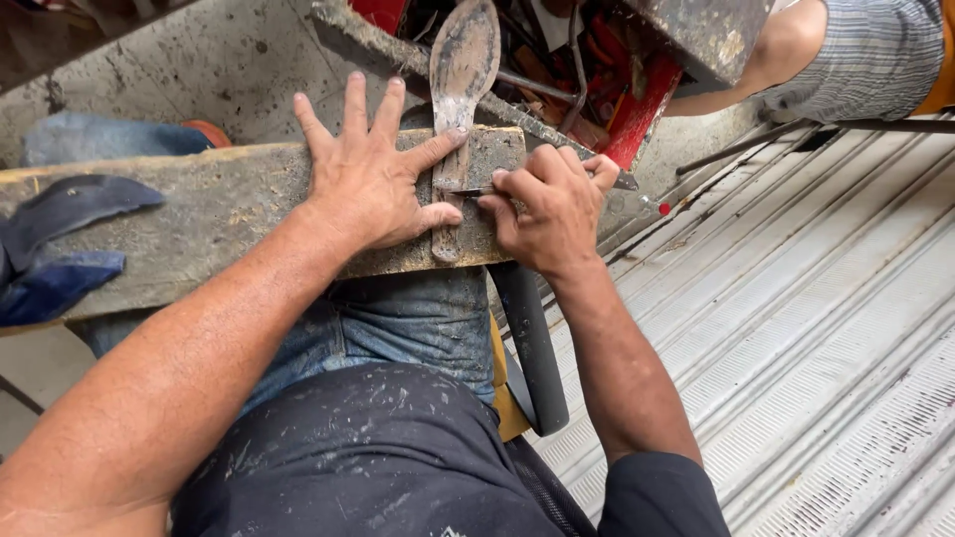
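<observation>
a worn wooden board (199,214) lies across the person's lap, over blue jeans (418,323), and everything sits around that board. a grey shoe sole (460,89), dusty and scuffed, lies lengthwise over the board's far right end, its broad forepart sticking out past the far edge and its narrow heel end reaching the near edge.

the left hand (373,179) is flat on the board with fingers fanned wide, the thumb and forefinger bracketing the sole's narrow waist and pressing it down. the right hand (552,204) is curled at the board's right end, fingers bunched around a thin blade or knife (476,192) whose tip meets the sole's edge just by the left thumb; how much handle is inside the fist i cannot tell.

the sole looks light and flexible, rubbery more than stiff, so it would likely bend or skid if held only at the toe; the waist, pinned flat against the wood, seems the sound place to hold it. its dusty face looks dull rather than slick.

on the board's left end lie dark blue scraps of material (60,244). beyond the board's far edge there is red clutter (642,109) and metal rods. to the right of it runs a ribbed metal shutter (816,328), and another person's arm in a striped sleeve (875,55) shows at the far right.
</observation>
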